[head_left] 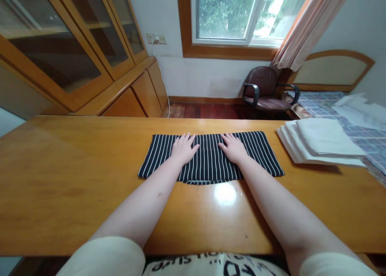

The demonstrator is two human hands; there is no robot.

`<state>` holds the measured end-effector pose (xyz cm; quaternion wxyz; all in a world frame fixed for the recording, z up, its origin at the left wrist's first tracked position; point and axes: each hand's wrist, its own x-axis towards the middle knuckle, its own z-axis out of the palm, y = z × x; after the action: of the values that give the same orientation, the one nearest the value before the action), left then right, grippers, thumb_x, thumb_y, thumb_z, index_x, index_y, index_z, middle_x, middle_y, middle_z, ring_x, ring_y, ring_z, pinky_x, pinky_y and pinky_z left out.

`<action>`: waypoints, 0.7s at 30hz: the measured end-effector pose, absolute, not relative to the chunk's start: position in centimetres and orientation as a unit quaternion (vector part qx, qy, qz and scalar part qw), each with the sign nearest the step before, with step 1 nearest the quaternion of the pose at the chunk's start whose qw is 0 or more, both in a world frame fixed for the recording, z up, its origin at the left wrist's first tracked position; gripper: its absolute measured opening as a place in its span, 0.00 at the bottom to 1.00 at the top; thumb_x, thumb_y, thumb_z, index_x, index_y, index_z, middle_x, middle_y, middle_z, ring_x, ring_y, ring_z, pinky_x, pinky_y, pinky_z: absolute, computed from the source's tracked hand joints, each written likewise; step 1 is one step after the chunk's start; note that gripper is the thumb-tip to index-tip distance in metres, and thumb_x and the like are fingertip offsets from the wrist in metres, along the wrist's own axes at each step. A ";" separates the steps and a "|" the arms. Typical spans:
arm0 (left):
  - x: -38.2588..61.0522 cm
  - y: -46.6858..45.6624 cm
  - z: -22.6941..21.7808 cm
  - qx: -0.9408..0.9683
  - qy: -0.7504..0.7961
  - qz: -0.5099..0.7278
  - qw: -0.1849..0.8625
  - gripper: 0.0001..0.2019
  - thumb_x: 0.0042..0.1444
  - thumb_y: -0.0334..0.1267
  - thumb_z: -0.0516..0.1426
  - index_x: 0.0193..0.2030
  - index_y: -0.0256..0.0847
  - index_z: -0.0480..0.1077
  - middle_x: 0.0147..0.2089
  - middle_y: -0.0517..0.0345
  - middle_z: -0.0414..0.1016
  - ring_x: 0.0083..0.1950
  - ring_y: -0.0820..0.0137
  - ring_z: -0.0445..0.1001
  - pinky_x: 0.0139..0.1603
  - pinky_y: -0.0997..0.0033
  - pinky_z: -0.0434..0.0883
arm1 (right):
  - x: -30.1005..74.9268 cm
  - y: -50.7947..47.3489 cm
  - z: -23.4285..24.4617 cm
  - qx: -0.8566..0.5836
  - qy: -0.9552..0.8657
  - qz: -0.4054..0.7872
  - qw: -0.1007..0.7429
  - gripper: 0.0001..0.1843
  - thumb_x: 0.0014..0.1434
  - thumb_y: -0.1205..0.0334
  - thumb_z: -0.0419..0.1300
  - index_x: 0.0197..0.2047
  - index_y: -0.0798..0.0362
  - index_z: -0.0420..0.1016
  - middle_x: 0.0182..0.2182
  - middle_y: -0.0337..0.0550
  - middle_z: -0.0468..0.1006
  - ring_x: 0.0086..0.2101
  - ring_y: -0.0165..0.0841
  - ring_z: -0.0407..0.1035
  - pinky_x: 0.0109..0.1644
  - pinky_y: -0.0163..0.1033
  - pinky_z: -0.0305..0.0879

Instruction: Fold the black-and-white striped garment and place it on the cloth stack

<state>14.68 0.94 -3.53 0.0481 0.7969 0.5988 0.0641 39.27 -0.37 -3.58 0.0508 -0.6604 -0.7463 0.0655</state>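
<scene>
A dark cloth with white stripes (208,159) lies folded into a wide flat strip on the wooden table. Its near edge bulges slightly in the middle, where a layer of the fold shows. My left hand (183,149) rests flat on the cloth left of its middle, fingers spread toward the far edge. To the right of the middle, my right hand (233,148) presses flat on the same cloth, its fingers also apart. Neither hand grips anything.
The glossy wooden table (75,179) spans the view. A stack of folded white cloths (322,139) sits at its right end. Beyond stand an office chair (265,87), a bed (368,143) with a checked cover, and a glass-fronted cabinet (120,83) on the left.
</scene>
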 end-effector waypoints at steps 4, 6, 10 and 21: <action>9.2 0.8 -3.3 0.755 0.654 0.025 0.043 0.33 0.63 0.55 0.38 0.70 0.42 0.50 0.72 0.48 0.47 0.72 0.57 0.45 0.69 0.49 0.47 | 47.0 0.0 -4.1 -0.734 -0.678 0.037 0.010 0.36 0.66 0.43 0.38 0.70 0.54 0.49 0.68 0.47 0.49 0.67 0.40 0.42 0.67 0.52 0.43; 7.4 0.6 -3.3 0.740 0.671 0.010 0.038 0.33 0.63 0.54 0.37 0.71 0.41 0.48 0.72 0.48 0.46 0.73 0.57 0.44 0.69 0.50 0.47 | 49.2 -0.1 -4.1 -0.750 -0.661 0.034 0.004 0.36 0.66 0.43 0.37 0.70 0.54 0.48 0.68 0.46 0.48 0.66 0.40 0.42 0.67 0.53 0.43; 6.6 0.4 -3.4 0.730 0.683 0.010 0.025 0.32 0.63 0.53 0.38 0.71 0.40 0.48 0.73 0.49 0.45 0.73 0.57 0.44 0.69 0.50 0.48 | 46.8 -0.5 -2.5 -0.761 -0.648 -0.015 0.004 0.34 0.66 0.49 0.41 0.68 0.60 0.54 0.67 0.56 0.50 0.66 0.48 0.42 0.66 0.62 0.36; 6.7 0.0 -2.8 0.723 0.690 0.017 0.036 0.33 0.62 0.54 0.37 0.70 0.39 0.48 0.73 0.49 0.45 0.73 0.57 0.44 0.69 0.50 0.47 | 26.6 -5.9 -1.9 -0.509 -0.851 0.080 0.105 0.35 0.63 0.40 0.47 0.67 0.52 0.58 0.67 0.51 0.53 0.65 0.45 0.46 0.67 0.53 0.42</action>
<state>6.73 -0.03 -2.84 0.0362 0.7230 0.6897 0.0167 26.65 -5.93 -1.91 0.1048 -0.5091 -0.8506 0.0803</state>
